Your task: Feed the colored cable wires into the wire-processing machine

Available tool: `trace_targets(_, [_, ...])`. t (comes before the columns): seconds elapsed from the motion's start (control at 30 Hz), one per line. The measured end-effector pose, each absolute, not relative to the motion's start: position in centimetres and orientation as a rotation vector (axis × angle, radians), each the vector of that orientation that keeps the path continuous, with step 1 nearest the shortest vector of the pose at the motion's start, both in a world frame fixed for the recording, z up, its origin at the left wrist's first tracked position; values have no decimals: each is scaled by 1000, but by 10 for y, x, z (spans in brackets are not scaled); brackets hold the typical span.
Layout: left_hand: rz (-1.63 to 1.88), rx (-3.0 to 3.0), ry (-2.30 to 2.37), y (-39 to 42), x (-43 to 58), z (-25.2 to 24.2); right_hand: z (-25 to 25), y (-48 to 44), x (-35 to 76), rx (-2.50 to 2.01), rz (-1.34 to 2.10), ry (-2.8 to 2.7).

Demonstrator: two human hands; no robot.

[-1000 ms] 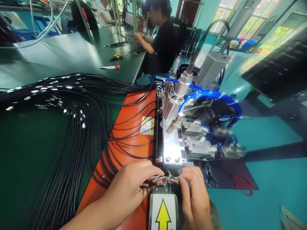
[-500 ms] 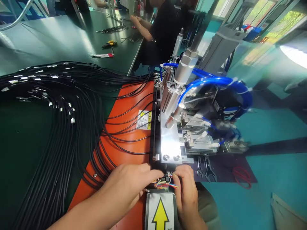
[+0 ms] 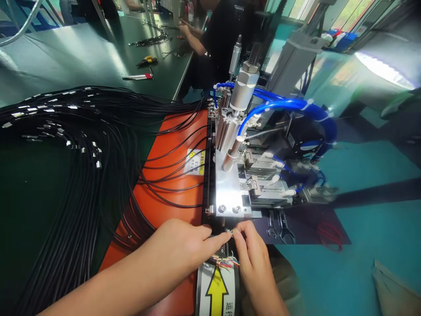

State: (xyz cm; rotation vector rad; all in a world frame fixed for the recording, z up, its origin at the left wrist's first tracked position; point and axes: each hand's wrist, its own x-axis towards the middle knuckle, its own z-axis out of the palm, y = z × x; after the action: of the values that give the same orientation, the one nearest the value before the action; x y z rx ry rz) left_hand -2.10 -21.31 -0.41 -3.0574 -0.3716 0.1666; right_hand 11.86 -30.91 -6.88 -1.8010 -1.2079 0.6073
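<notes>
**Head view, lower centre, at my hands**

- My left hand (image 3: 174, 245): held out nearly flat, not curled. Its fingertips (image 3: 220, 236) reach a thin wire, but I cannot tell if they pinch it.
- My right hand (image 3: 253, 259): thumb and forefinger closed in a small pinch on a wire end (image 3: 231, 231), other fingers loosely bent.
- Wire end: between my hands, above a tuft of coloured strands (image 3: 224, 262). These look light, soft and easily bent, so they are probably best gripped close to the tip.

**Same view, around the hands**

- Orange plate (image 3: 177, 217): left of centre, under black cables (image 3: 75, 127) that fan out to the left.
- Machine (image 3: 230, 188): steel, centre right, with blue air hoses (image 3: 279, 104).
- Yellow arrow sticker (image 3: 216, 292): just below my hands.
- Two spanners (image 3: 276, 228): right of my right hand.

**Same view, upper part**

- Co-worker (image 3: 217, 44): at a green bench (image 3: 66, 57).
</notes>
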Motion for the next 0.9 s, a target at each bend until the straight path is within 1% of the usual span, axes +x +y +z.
trace_targets(0.2, [193, -3044, -367, -212, -13, 0, -66, -307, 120, -1788, 622, -1239])
trace_targets(0.37, [290, -3046, -349, -213, -10, 1, -83, -306, 126, -1644, 591, -1335])
trace_targets(0.5, [252, -3054, -341, -212, -10, 1, -96, -302, 130, -1562, 545, -1333])
trace_targets(0.6, [203, -3097, -406, -211, -9, 0, -94, -298, 133, -1569, 641, -1297])
trace_targets(0.7, [35, -3131, -474, -212, -13, -7, -87, -295, 138, -1573, 800, -1268])
trace_targets(0.83, [-372, -3226, -567, -214, -34, -24, -84, -295, 142, -1562, 937, -1219])
trace_targets(0.9, [-513, -3311, -642, -213, -45, -30, -85, -296, 142, -1558, 980, -1178])
